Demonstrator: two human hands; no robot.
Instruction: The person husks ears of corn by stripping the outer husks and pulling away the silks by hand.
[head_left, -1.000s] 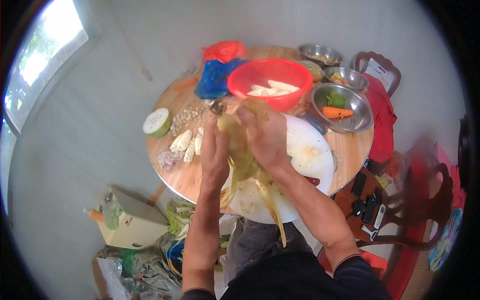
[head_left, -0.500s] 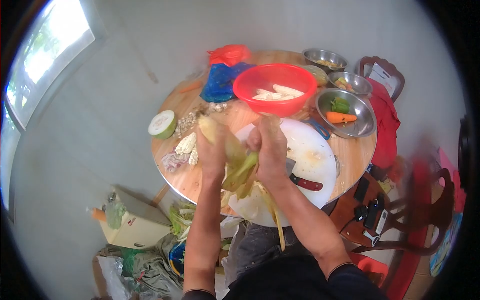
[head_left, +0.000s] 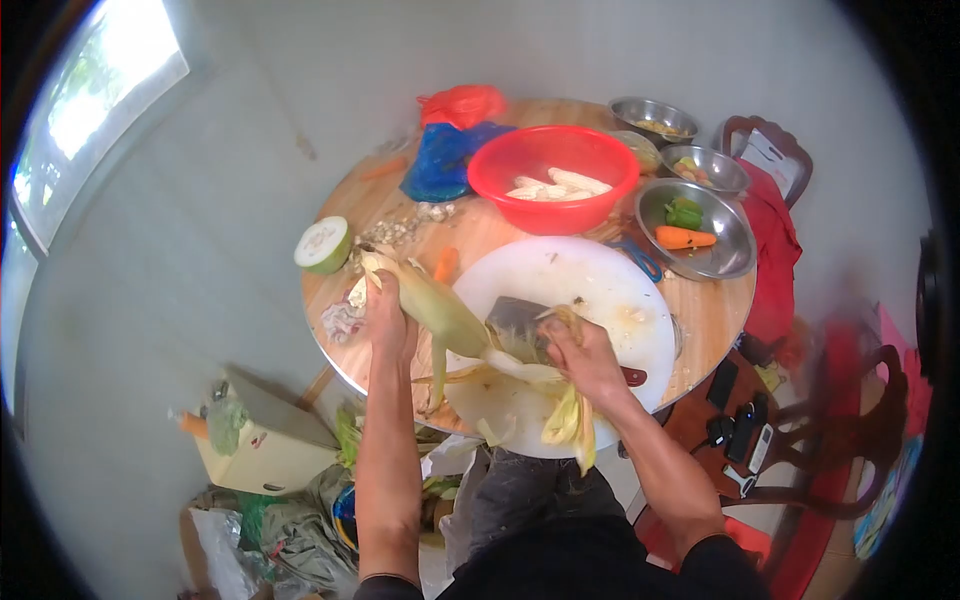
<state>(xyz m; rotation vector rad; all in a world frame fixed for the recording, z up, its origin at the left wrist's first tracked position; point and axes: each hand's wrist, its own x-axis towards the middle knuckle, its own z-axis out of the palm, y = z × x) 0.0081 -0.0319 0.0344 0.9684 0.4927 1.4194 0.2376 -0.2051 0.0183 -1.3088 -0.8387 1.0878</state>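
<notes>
An ear of corn (head_left: 442, 308), partly wrapped in pale green husk, slants across the front of the table. My left hand (head_left: 388, 318) is closed around its upper left end. Over the round white cutting board (head_left: 625, 305), my right hand (head_left: 585, 358) is closed on corn husk (head_left: 570, 420), whose strips stretch from the ear and dangle below my fingers. A cleaver (head_left: 515, 315) lies on the board, its handle partly hidden behind my right hand. Behind the board, a red basin (head_left: 555, 214) contains several peeled ears of corn (head_left: 575, 182).
A cut green melon (head_left: 324, 246) and garlic (head_left: 398, 230) are on the left of the table. Steel bowls (head_left: 745, 255) stand at right, one with a carrot (head_left: 685, 238) and green pepper. Blue scissors (head_left: 645, 262) lie beside the board. A wooden chair (head_left: 870, 430) stands right.
My hands have moved apart; the right went right and down, drawing husk away from the ear. The left has shifted left and slightly down. The cleaver blade shows more fully now.
</notes>
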